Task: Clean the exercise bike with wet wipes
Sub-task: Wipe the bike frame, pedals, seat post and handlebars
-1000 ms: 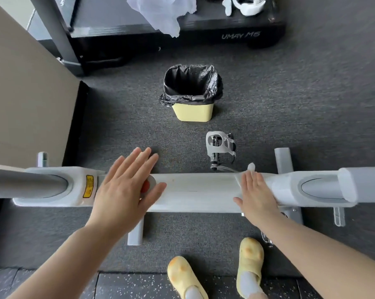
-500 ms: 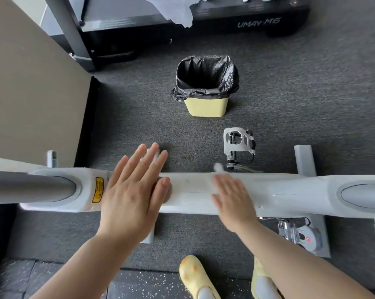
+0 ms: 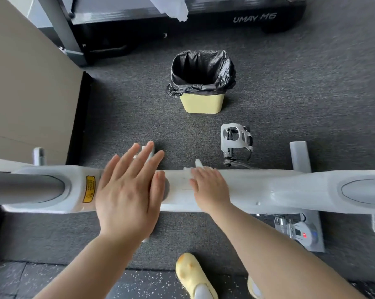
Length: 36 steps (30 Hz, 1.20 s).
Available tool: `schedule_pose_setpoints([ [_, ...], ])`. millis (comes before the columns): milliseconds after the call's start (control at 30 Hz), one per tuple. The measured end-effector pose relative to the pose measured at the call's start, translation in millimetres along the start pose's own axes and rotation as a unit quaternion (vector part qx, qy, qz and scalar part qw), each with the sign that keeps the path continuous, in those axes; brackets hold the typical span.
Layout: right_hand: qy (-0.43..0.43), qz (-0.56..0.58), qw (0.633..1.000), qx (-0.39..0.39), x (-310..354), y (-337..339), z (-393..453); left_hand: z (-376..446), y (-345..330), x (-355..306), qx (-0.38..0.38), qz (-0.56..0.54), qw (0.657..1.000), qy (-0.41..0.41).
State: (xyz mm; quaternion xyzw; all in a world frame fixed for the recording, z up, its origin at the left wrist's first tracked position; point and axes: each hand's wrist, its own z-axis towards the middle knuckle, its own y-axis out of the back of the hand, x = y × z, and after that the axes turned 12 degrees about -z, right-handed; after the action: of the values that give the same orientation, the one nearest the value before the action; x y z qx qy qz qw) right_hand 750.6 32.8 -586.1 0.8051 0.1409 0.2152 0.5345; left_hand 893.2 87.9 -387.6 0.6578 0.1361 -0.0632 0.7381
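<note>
right hand (image 3: pixel 210 186) presses wet wipe (image 3: pixel 193 169) flat under fingers; left hand (image 3: pixel 126 190) spread wide.

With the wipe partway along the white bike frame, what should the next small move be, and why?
Probably slide the right hand and its wet wipe further left along the bike frame, toward the left hand lying flat on it. The bare strip between the hands looks unwiped, and the left hand may then need to lift clear.

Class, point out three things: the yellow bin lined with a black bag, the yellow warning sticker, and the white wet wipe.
Yellow bin lined with black bag (image 3: pixel 200 103): head view, front wall.
Yellow warning sticker (image 3: pixel 89 189): head view, its middle.
White wet wipe (image 3: pixel 197 164): head view, protruding corner.
</note>
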Motion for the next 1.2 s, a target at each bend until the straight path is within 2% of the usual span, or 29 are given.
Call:
schedule_pose_setpoints([
  [67,-0.019,0.036,0.999,0.034,7,6,11,0,0,0,-0.002,-0.001,1.0,0.0],
  [167,0.086,0.05,0.992,0.075,18,14,13,0,-1,-1,-0.001,0.0,1.0,-0.002],
  [233,0.101,0.034,0.993,0.056,-3,12,-1,1,0,-1,-0.001,-0.005,1.0,-0.002],
  [400,-0.093,-0.072,0.993,0.008,-90,4,-60,0,-1,-3,-0.017,-0.011,1.0,0.0],
  [533,-0.155,-0.071,0.985,-0.018,-67,-4,-75,0,-2,-2,-0.02,-0.012,1.0,0.0],
  [600,-0.1,-0.07,0.992,-0.043,-53,-15,-77,-1,-2,2,-0.016,-0.015,1.0,-0.014],
  [667,-0.007,-0.116,0.991,-0.071,-66,-22,-81,-1,-2,5,-0.016,-0.017,0.999,-0.025],
  [767,0.04,-0.251,0.967,-0.033,-109,-8,-95,-2,-3,4,-0.021,-0.022,0.999,-0.023],
  [867,0.027,-0.426,0.903,0.044,-129,17,-111,-3,-1,4,-0.014,-0.025,0.999,-0.024],
  [967,0.053,-0.486,0.866,0.099,-130,33,-119,-3,7,10,0.03,-0.053,0.998,-0.032],
  [1033,0.039,-0.439,0.892,0.103,-129,30,-115,-6,13,16,0.054,-0.071,0.995,-0.036],
  [1133,-0.033,-0.225,0.972,0.053,-113,12,-98,-15,22,20,0.08,-0.068,0.993,-0.046],
  [1200,-0.08,-0.1,0.992,-0.013,-90,2,-80,-21,27,20,0.082,-0.062,0.993,-0.052],
])
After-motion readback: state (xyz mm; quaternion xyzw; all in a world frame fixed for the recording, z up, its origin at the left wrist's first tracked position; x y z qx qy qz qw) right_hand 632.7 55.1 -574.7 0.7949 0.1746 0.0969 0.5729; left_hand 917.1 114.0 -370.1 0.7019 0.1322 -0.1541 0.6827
